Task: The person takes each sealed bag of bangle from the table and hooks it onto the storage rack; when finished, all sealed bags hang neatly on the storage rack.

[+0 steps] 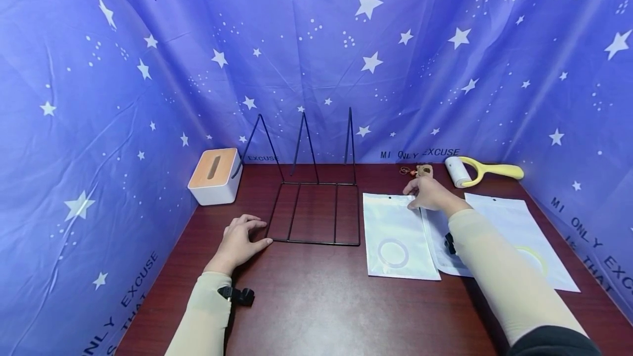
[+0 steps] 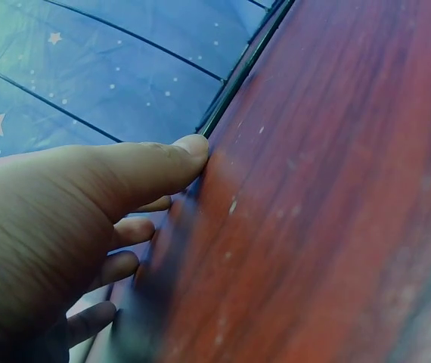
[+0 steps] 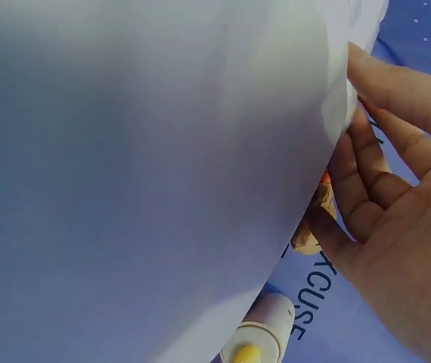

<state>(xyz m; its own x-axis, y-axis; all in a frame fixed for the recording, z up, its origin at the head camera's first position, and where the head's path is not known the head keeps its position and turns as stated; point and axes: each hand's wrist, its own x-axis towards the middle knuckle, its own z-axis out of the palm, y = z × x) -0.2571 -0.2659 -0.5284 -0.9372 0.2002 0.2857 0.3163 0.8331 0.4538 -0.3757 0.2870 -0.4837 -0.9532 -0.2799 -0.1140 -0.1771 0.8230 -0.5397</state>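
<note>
My left hand [image 1: 239, 243] is at the front left corner of a black wire rack [image 1: 316, 243], which stands on the table with upright triangular dividers at its back. In the left wrist view the thumb [image 2: 191, 151] touches the rack's wire, with the other fingers spread beyond it. My right hand [image 1: 429, 194] pinches the top edge of a flat white pouch [image 1: 390, 224], near its upper right corner. This pouch has a pale lilac ring on its lower part. A second white pouch [image 1: 437, 240] lies right beside it, partly hidden by my right forearm.
A third white pouch [image 1: 509, 224] with a yellow-green ring lies at the right. Behind the right hand are a small brown trinket [image 1: 424, 170] and a lint roller [image 1: 460, 172] with a yellow handle. A white tissue box [image 1: 214, 195] with a wooden lid stands back left. Starry blue curtain [image 1: 316, 70] surrounds the table.
</note>
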